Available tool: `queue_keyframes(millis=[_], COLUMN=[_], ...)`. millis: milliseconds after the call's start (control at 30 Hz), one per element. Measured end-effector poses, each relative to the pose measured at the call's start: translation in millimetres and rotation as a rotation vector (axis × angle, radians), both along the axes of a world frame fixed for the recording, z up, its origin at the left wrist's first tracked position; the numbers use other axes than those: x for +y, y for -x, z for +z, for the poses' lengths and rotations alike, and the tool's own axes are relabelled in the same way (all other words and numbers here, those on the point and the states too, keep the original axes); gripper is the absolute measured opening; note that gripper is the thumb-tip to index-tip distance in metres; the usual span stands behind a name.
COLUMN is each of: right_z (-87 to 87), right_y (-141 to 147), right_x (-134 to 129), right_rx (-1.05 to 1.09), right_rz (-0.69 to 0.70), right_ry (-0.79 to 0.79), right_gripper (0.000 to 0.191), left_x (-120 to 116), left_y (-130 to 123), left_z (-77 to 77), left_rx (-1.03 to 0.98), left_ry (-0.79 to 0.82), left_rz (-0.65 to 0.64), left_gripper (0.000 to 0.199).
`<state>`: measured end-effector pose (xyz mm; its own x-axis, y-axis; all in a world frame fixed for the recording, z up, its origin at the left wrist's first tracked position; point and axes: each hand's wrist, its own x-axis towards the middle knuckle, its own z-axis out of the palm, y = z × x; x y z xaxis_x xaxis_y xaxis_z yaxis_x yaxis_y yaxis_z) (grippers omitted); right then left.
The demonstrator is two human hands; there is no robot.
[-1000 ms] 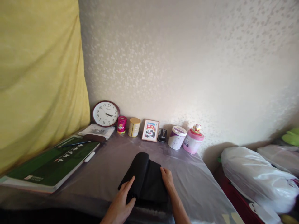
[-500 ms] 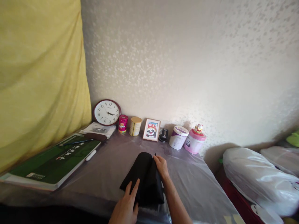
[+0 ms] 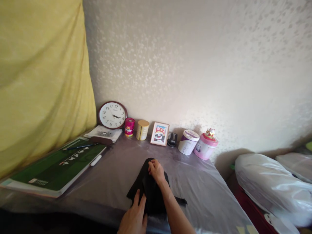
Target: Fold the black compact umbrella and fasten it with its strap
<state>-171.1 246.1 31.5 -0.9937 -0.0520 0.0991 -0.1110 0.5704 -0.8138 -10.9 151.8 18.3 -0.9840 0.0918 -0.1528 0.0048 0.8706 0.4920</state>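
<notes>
A piece of black cloth [image 3: 152,198] lies bunched and partly folded near the front of the table; what kind of item it is cannot be made out. At its far edge my right hand [image 3: 156,170] is closed, pinching a fold of it. My left hand [image 3: 134,214] rests on its near left part with fingers stretched out. A narrow dark strip of the cloth sticks out on the right, beyond my right forearm. My forearm hides some of the fabric.
Along the wall stand a clock [image 3: 112,115], a pink tin [image 3: 129,127], a yellow-lidded can [image 3: 142,130], a picture frame [image 3: 159,134], a black device [image 3: 172,140] and two tubs [image 3: 188,142]. A green book [image 3: 57,167] lies left. White bags [image 3: 270,185] sit beside the table [image 3: 107,185].
My right hand has moved left, folding the right flap of the black cloth over toward the middle. A dark strip now shows on the right. My left hand stays nearly in place.
</notes>
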Motion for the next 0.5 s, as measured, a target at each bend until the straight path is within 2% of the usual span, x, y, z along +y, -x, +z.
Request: queue_keyframes(millis=[100,200,300,400,500], right_z=[5.9,11.8,15.1,16.1,16.8], right_y=[-10.6,-23.4,-35.1,-42.8,-50.2], right_x=[0.7,1.8,3.5,5.4,6.9], right_rx=[0.044,0.082,0.116,0.143,0.182], right_rz=[0.091,0.157,0.241,0.317,0.385], right_ry=[-0.049,-0.070,-0.078,-0.060,-0.081], right_gripper=[0.018,0.017,0.017,0.018,0.018], left_x=[-6.4,-11.2,-9.6,-2.6,4.4], left_y=[-6.9,-14.4,-16.7,-13.2,-7.2], left_z=[3.6,13.6,25.3,30.4,25.4], left_rx=[0.042,0.105,0.125,0.150,0.123], left_ry=[0.018,0.073,0.136,0.193,0.233], left_rz=[0.010,0.045,0.002,-0.090,-0.125], left_gripper=[0.056,0.049,0.046,0.049,0.063])
